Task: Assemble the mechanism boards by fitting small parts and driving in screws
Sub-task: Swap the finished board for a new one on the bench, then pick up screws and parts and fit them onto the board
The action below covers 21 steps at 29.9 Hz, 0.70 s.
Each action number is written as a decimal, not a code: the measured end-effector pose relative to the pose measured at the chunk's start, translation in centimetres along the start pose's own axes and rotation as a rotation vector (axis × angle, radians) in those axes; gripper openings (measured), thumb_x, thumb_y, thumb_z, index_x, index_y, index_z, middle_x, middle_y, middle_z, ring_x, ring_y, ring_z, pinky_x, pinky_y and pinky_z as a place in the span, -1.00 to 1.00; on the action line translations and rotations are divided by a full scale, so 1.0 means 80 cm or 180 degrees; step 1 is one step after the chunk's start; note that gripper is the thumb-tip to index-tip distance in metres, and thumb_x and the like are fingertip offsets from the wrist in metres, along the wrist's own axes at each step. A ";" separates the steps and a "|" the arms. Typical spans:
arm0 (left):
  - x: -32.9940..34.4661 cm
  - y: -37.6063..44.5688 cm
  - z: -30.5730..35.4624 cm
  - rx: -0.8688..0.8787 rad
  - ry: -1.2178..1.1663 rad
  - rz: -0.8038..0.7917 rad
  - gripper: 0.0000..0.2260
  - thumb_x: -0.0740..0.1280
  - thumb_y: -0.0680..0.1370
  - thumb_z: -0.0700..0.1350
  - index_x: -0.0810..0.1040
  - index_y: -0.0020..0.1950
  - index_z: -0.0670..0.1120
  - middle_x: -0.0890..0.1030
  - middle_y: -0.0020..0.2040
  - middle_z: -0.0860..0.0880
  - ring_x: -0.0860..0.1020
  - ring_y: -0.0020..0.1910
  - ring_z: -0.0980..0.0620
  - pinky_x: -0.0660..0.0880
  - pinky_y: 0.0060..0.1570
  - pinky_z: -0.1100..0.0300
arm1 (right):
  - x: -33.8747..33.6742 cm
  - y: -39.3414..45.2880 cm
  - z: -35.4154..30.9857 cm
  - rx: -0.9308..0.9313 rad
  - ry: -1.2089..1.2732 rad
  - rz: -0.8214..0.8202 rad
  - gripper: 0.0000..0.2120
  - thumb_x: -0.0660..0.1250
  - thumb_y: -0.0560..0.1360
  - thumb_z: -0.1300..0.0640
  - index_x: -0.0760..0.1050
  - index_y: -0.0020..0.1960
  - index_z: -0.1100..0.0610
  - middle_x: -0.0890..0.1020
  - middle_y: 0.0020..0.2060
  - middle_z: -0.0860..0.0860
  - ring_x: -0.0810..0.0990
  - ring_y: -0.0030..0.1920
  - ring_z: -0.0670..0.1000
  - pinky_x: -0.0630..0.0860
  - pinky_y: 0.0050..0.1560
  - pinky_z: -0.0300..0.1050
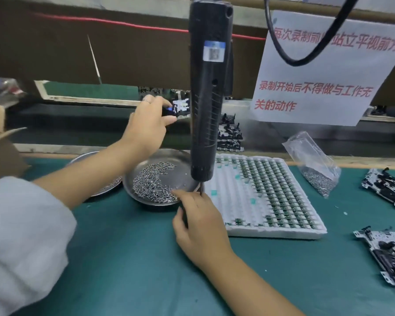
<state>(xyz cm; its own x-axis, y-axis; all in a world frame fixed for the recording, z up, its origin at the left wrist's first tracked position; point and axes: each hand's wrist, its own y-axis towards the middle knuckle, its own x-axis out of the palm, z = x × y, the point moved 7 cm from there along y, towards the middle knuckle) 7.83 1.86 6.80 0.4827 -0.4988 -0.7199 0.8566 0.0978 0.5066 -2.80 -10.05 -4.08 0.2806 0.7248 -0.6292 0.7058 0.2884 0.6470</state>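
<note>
The left hand [146,124] grips a mechanism board [179,108] at eleven o'clock beyond the counter [128,258]. The right hand [198,226], nearer, pinches at the screws [153,183] in the dish [185,160], under the upright screwdriver [209,92]

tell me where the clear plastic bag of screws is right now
In the head view, the clear plastic bag of screws lies on the green table mat, right of centre, just beyond the far right corner of the white compartment tray.
</note>
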 end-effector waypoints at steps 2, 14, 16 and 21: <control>-0.032 -0.029 -0.025 0.0115 0.0043 0.0074 -0.77 0.28 0.59 -0.19 0.46 0.24 -0.16 0.45 0.22 -0.14 0.49 0.08 -0.11 0.35 0.12 0.08 | 0.000 -0.002 0.002 0.0086 0.0146 0.0000 -0.68 0.25 0.44 0.29 0.54 0.18 0.25 0.62 -0.13 0.11 0.57 -0.11 0.14 0.51 -0.10 -0.03; -0.080 -0.274 -0.063 0.0706 0.0700 -0.0944 -0.69 0.50 0.38 -0.23 0.55 0.08 -0.12 0.55 -0.02 -0.02 0.59 -0.44 -0.02 0.50 -0.55 0.10 | -0.035 -0.031 -0.053 -0.1034 0.0479 0.0547 -0.77 0.24 0.55 0.14 0.52 0.14 0.22 0.58 -0.04 0.15 0.52 -0.01 0.07 0.46 0.07 -0.14; -0.070 -0.287 -0.069 0.0829 0.0799 -0.1014 -0.77 0.43 0.47 -0.09 0.54 0.08 -0.11 0.56 -0.02 -0.01 0.57 -0.47 -0.06 0.47 -0.59 0.12 | -0.011 -0.037 -0.069 -0.1388 0.0216 -0.0252 -0.65 0.30 0.53 -0.01 0.54 0.17 0.22 0.58 0.03 0.12 0.52 0.05 0.09 0.43 0.14 -0.10; -0.074 -0.287 -0.092 0.0737 0.0989 -0.0833 -0.47 0.12 0.48 0.22 0.60 0.20 -0.10 0.63 0.09 0.02 0.62 -0.28 0.04 0.49 -0.32 0.22 | 0.026 -0.044 -0.067 -0.1448 -0.0317 -0.1279 -0.58 0.31 0.52 -0.10 0.54 0.23 0.17 0.60 0.12 0.06 0.54 0.12 0.11 0.45 0.15 0.04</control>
<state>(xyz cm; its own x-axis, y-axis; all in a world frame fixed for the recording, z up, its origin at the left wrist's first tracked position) -13.39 8.92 -4.06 0.3176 -0.1961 -0.9277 0.9107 -0.2094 0.3561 -8.18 -6.23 -5.37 0.1249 0.4484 -0.8851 0.4270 0.7809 0.4559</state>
